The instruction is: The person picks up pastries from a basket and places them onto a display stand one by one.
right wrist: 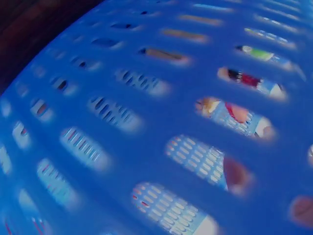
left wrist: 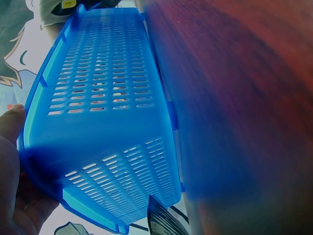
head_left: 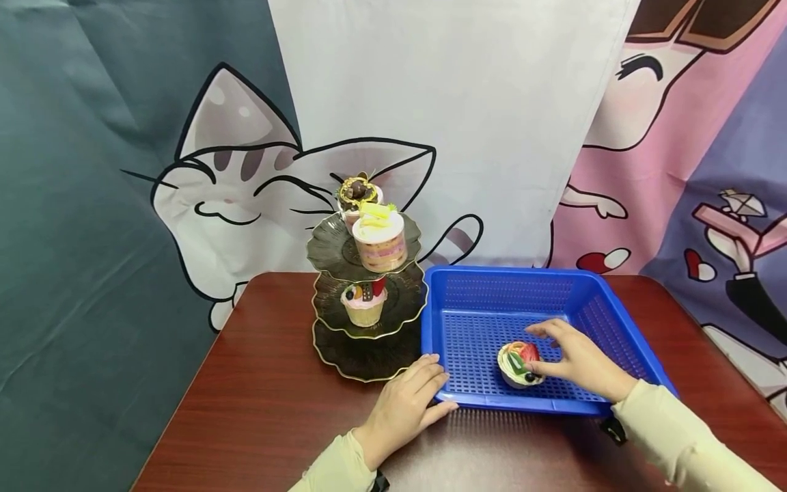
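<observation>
A blue plastic basket (head_left: pixel 504 403) with slotted sides stands on the table. My left hand (head_left: pixel 408 396) grips its near left corner, fingers over the rim and thumb along the front edge; the left wrist view shows the basket's slotted outer wall (left wrist: pixel 107 63) beside this hand. Inside the basket sits a cupcake (head_left: pixel 516 372) topped with cream, strawberry and other fruit. My right hand (head_left: pixel 574 359) reaches in over it, thumb at the cupcake's right edge and fingers spread above. In the right wrist view the basket wall (right wrist: pixel 146 156) hides most of that hand.
Left of the basket stands a three-tier dark stand (head_left: pixel 369 365) with gold scalloped edges. Its top tier bears a layered dessert cup (head_left: pixel 382 246) and a chocolate-topped cup (head_left: pixel 356 195); another cupcake (head_left: pixel 364 311) sits on the middle tier. A printed cloth (head_left: pixel 461 102) hangs behind the table.
</observation>
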Action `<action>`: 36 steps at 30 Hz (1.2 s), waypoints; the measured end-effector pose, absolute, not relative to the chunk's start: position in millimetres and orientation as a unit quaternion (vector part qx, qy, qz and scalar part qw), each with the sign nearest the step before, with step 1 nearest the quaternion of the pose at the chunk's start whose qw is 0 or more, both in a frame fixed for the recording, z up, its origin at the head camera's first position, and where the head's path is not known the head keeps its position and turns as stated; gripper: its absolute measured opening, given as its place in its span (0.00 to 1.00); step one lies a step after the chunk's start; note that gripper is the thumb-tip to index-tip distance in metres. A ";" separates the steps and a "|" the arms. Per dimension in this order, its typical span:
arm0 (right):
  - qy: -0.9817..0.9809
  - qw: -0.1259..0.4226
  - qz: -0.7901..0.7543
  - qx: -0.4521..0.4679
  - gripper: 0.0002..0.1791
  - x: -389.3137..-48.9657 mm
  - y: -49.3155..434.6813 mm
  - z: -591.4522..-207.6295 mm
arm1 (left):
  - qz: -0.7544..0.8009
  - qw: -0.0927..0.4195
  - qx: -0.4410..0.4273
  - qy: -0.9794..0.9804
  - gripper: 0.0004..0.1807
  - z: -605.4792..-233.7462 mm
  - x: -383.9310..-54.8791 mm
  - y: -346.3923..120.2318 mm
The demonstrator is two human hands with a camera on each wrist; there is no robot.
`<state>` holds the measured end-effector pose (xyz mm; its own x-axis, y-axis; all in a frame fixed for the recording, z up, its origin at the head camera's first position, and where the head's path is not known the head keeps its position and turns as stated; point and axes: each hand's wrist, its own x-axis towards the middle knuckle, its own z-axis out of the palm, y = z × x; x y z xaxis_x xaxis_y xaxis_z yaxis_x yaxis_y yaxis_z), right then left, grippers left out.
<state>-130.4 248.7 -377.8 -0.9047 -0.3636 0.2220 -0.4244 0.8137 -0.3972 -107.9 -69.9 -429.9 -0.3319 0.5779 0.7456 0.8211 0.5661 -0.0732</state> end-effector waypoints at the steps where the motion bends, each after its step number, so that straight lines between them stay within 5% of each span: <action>1: -0.950 0.068 0.220 0.210 0.30 -130.9 248.8 -378.3 | -0.162 0.380 -0.437 -0.799 0.21 -430.1 -108.1 -69.6; 13: -0.958 0.042 0.188 0.211 0.41 -138.2 243.5 -384.5 | -0.172 0.370 -0.430 -0.806 0.21 -427.7 -110.6 -71.3; 36: -0.965 -0.002 0.152 0.215 0.42 -138.0 243.8 -395.0 | -0.176 0.377 -0.439 -0.796 0.21 -429.5 -110.2 -70.2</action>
